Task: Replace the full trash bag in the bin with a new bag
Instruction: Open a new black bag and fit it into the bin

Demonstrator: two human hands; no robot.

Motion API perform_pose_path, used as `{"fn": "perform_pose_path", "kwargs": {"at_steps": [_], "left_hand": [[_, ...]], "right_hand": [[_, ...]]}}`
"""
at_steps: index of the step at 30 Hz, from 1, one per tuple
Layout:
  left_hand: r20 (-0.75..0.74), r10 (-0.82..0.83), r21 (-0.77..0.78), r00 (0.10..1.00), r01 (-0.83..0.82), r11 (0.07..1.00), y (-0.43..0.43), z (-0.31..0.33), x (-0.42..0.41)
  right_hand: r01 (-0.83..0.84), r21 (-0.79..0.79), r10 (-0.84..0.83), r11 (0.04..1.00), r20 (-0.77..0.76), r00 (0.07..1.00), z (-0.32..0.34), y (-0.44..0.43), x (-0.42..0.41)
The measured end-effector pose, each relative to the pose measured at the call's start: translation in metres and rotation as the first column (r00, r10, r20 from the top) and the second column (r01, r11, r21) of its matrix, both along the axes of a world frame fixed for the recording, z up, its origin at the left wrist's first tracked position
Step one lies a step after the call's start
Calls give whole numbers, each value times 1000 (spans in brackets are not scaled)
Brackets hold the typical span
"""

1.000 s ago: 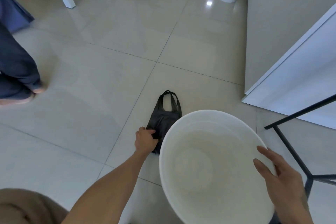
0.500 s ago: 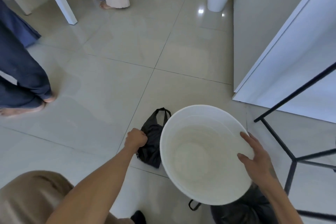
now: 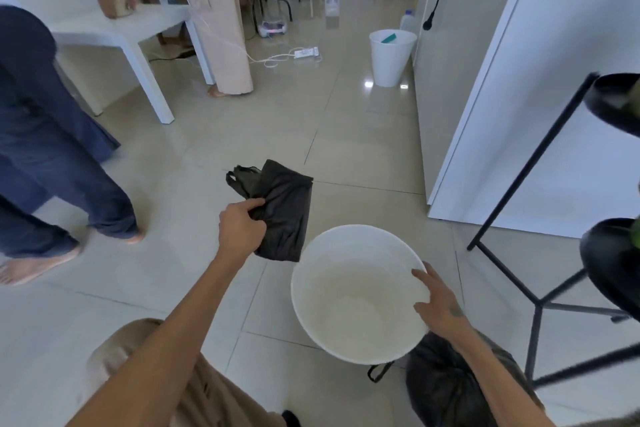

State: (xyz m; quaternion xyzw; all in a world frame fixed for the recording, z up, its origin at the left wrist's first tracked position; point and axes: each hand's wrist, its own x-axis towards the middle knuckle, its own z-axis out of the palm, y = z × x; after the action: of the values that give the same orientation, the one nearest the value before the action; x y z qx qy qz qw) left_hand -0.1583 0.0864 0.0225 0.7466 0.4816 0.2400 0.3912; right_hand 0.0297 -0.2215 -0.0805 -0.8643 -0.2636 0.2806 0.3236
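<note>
Left hand (image 3: 240, 230) grips a folded black trash bag (image 3: 284, 211) by its near edge, fingers curled round the plastic; the bag hangs off the floor (image 3: 173, 156), just left of and beyond the white bin (image 3: 353, 305). Right hand (image 3: 438, 305) rests on the bin's right rim, fingers spread and fairly straight. Bin has no liner. Full black bag (image 3: 440, 388) sits on the floor touching the bin's near right side, partly under the right forearm.

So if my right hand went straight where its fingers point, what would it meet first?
Likely the far rim of the round white plastic bin; the right hand points across its open mouth. Depth is unclear.
</note>
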Motion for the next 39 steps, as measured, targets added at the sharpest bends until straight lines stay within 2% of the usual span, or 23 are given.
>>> {"fn": "perform_pose_path", "kwargs": {"at_steps": [1,3,5,6,8,9,11,13,15,18,21,23,25,27,29,32,36,38,39], "left_hand": [[49,-19,6,999,19,1000,-6,12,0],[136,-72,8,988,72,997,-19,29,0],[214,-148,-16,966,155,988,-36,39,2],[258,-190,-43,947,207,977,-46,42,3],[351,-249,-113,903,305,946,-66,46,6],[385,-268,-145,883,345,927,-74,47,7],[437,-294,-202,850,411,889,-87,45,11],[464,-337,-250,819,486,837,-97,39,14],[465,-367,-296,806,532,793,-102,29,17],[360,-372,-337,856,491,804,-100,11,21],[78,-448,-292,890,451,844,-99,-2,23],[-3,-422,-240,907,409,881,-101,-3,26],[94,-287,-263,953,302,916,-105,7,28],[218,-148,-361,965,220,906,-106,20,35],[256,-139,-382,957,232,895,-106,28,45],[182,-190,-287,965,236,928,-108,25,57],[-20,-220,-102,975,217,971,-103,-15,49],[-185,-273,-41,944,270,962,-105,-40,43],[-314,-314,3,896,332,943,-106,-52,41]], "right_hand": [[2,-31,-2,1000,8,1000,2,1,0],[72,-28,-68,997,117,991,8,8,-2],[153,154,-181,976,189,965,26,20,-7],[191,256,-231,948,136,964,40,26,-10],[290,365,-229,884,-203,952,68,42,-11],[341,379,-175,860,-408,896,77,49,-9],[446,392,-13,805,-740,673,90,59,-5],[496,409,152,766,-865,479,95,61,-3],[534,398,187,746,-895,405,102,61,-5],[603,344,54,720,-893,446,103,65,-13],[644,375,-84,667,-821,565,88,66,-11],[637,416,-141,649,-757,638,84,62,-9],[608,471,-173,639,-682,711,85,60,-9],[566,511,-202,647,-601,774,84,60,-10],[527,516,-233,675,-528,817,84,64,-14],[512,519,-239,685,-504,830,83,70,-20],[594,509,-315,623,-532,786,81,67,-15],[627,501,-341,596,-549,763,83,64,-7],[633,502,-347,590,-550,760,83,63,-4]]}}
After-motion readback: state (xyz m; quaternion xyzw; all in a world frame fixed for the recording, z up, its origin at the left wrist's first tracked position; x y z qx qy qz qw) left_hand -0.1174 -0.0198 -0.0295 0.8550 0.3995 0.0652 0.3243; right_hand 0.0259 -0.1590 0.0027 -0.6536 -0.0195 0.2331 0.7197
